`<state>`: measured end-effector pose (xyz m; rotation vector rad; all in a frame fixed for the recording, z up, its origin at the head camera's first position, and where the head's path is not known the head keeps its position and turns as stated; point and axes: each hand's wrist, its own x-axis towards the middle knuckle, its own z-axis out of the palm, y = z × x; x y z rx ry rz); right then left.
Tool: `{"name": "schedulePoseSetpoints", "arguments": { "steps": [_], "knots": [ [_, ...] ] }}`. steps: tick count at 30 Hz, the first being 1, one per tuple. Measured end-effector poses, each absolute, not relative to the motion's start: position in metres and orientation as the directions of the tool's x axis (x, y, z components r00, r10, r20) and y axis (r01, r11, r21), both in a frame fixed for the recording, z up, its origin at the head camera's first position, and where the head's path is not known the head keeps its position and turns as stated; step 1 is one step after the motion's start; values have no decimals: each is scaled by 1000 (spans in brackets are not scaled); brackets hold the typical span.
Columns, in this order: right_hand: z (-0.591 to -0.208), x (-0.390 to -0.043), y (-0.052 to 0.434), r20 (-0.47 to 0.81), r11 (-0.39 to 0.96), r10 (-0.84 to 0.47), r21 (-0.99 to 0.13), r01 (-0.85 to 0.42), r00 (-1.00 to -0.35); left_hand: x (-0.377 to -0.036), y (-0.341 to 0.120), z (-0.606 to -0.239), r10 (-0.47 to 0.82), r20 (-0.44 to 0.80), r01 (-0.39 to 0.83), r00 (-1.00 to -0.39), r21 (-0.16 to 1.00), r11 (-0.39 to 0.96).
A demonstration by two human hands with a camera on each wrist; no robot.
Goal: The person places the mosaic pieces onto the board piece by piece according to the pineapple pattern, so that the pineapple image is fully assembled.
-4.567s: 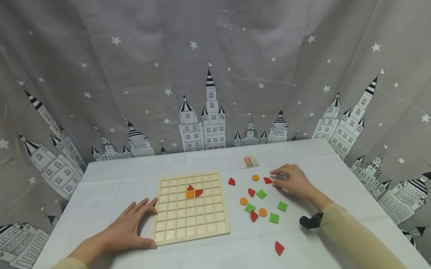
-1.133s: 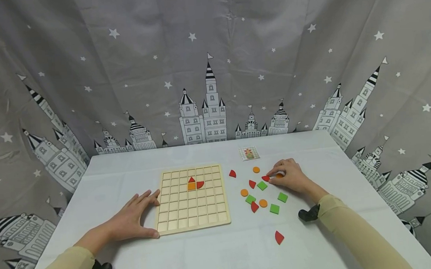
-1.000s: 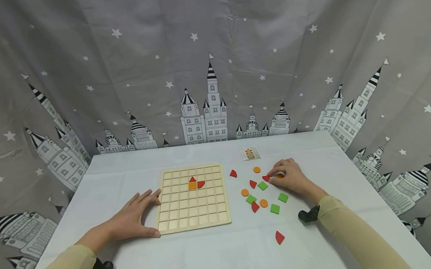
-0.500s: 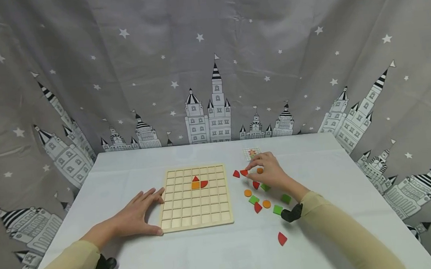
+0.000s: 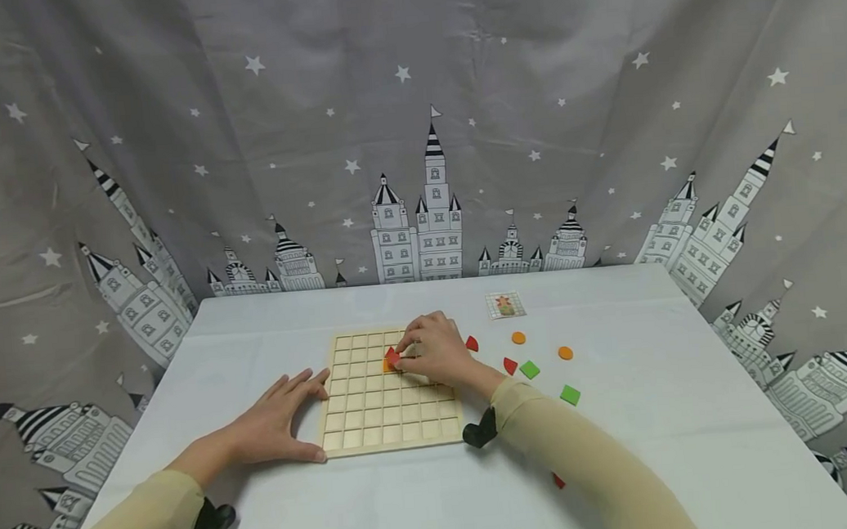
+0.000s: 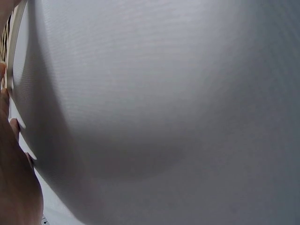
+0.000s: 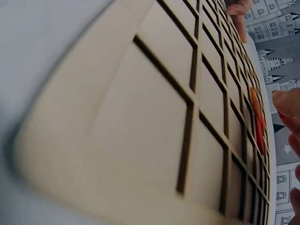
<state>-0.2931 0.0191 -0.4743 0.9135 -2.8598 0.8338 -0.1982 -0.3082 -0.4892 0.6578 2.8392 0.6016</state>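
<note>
A wooden grid board (image 5: 390, 414) lies on the white table. My left hand (image 5: 290, 415) rests flat at its left edge, fingers straight and thumb along the near corner. My right hand (image 5: 401, 359) is over the board's upper middle and pinches a red piece (image 5: 392, 355) at its fingertips, just above an orange square (image 5: 386, 366) set in a cell. The right wrist view shows the board (image 7: 140, 122) close up, orange and red pieces (image 7: 257, 119) set in it, and my right fingertips (image 7: 287, 104) beside them. The left wrist view shows mostly tablecloth (image 6: 164, 112) and my left hand's edge (image 6: 14, 187).
Loose pieces lie right of the board: red ones (image 5: 472, 343) (image 5: 509, 365), orange discs (image 5: 519, 337) (image 5: 566, 353), green squares (image 5: 529, 369) (image 5: 569, 394). A small pattern card (image 5: 505, 305) sits behind them. A grey castle-print curtain (image 5: 414, 134) hangs behind the table.
My right hand has left the loose pieces and travelled left onto the board with a red piece. An orange disc now shows where it was. The left hand has stayed put.
</note>
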Motion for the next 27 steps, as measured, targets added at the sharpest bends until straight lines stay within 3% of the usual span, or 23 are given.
{"name": "schedulePoseSetpoints", "arguments": {
  "steps": [9, 27],
  "knots": [
    [-487, -293, -8, 188, 705, -540, -430, -563, -820, -198, -307, -489, 452, -90, 377, -888, 423, 824],
    [-493, -292, -18, 198, 734, -527, -385, -560, -827, -197, -307, -488, 470, -65, 401, -880, 427, 811]
  ]
}}
